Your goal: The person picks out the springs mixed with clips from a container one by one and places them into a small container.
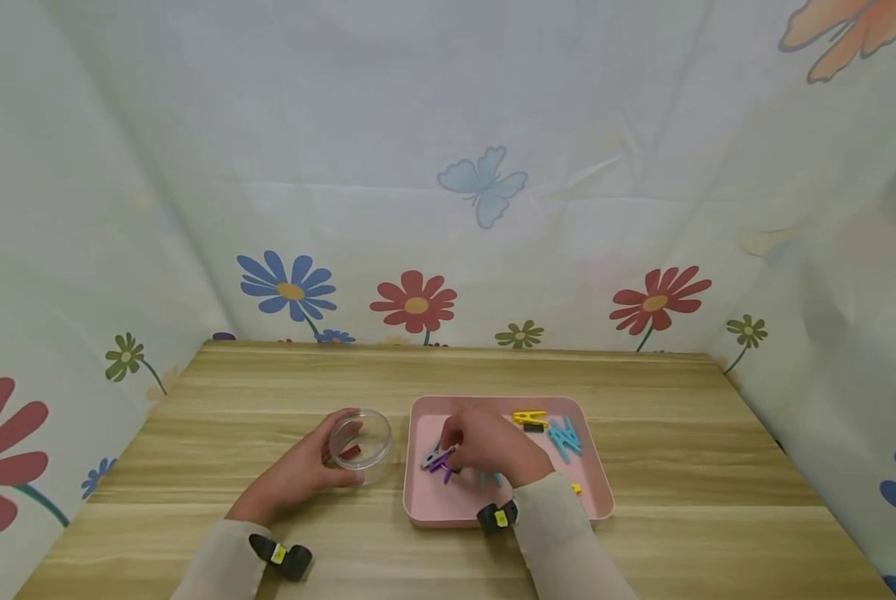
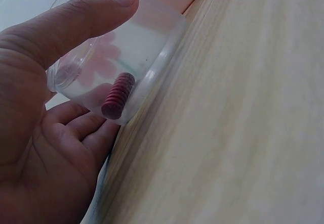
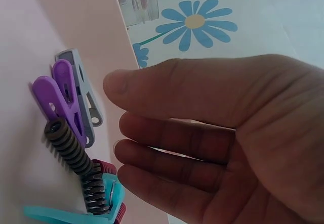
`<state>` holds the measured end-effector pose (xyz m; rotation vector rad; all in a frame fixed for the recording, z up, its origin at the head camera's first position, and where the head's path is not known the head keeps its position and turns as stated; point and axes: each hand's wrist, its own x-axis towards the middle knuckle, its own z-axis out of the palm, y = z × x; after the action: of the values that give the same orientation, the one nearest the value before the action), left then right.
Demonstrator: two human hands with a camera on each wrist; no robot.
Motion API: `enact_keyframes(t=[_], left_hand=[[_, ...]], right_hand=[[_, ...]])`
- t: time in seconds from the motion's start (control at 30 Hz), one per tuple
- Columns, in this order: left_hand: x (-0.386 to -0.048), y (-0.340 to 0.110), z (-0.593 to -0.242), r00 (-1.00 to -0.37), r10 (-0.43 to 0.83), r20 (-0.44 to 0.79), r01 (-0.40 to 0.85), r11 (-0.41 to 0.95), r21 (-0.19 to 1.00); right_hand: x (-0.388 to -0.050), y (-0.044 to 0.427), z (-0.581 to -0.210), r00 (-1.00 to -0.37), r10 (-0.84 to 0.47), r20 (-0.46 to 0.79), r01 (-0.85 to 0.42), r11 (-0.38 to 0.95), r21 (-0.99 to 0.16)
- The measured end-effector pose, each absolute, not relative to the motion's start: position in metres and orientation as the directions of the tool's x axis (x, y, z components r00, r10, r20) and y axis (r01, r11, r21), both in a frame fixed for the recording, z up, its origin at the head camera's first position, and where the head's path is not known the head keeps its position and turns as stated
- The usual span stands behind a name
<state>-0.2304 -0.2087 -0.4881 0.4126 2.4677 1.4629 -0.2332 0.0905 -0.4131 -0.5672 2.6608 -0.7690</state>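
Note:
My left hand (image 1: 301,467) grips a clear round jar (image 2: 157,32) on the table, its thumb along one side and fingers around the other. Inside the jar lies a red coil spring (image 2: 118,96). Over the left half of a pink tray (image 1: 415,500) is my right hand (image 3: 248,118), thumb and fingers loosely bent with nothing visible between them. Just beyond its fingertips lie a purple clothespin (image 3: 59,100) and a grey clothespin (image 3: 83,80). Dark coil springs (image 3: 68,145), a red spring (image 3: 107,167) and a light-blue clothespin (image 3: 115,193) are close by.
At the tray's right side lie a yellow clothespin (image 1: 528,415), a dark spring (image 1: 533,428) and light-blue clothespins (image 1: 565,437). Another yellow piece (image 1: 576,488) shows beside my right wrist. The wooden table (image 1: 342,375) meets a flower-printed curtain (image 1: 387,217) behind and at both sides.

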Motion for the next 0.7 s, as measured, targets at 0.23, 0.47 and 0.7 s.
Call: enact_keyframes(t=[0.23, 0.47, 0.7], left_hand=[[-0.2295, -0.2089, -0.4866, -0.920, 0.386, -0.061, 0.113, 0.412, 0.904], [-0.2285, -0.2088, -0.4859, -0.909, 0.415, -0.042, 0.143, 0.406, 0.903], [-0.2286, -0.2088, -0.4860, -0.906, 0.422, -0.040, 0.141, 0.390, 0.910]], right_hand=[[-0.2332, 0.0901, -0.4158, -0.869, -0.455, -0.193, -0.283, 0.778, -0.561], [-0.2328, 0.0911, -0.4171, -0.873, -0.433, -0.225, -0.243, 0.786, -0.568], [-0.2328, 0.0919, -0.4175, -0.881, -0.408, -0.240, -0.215, 0.796, -0.565]])
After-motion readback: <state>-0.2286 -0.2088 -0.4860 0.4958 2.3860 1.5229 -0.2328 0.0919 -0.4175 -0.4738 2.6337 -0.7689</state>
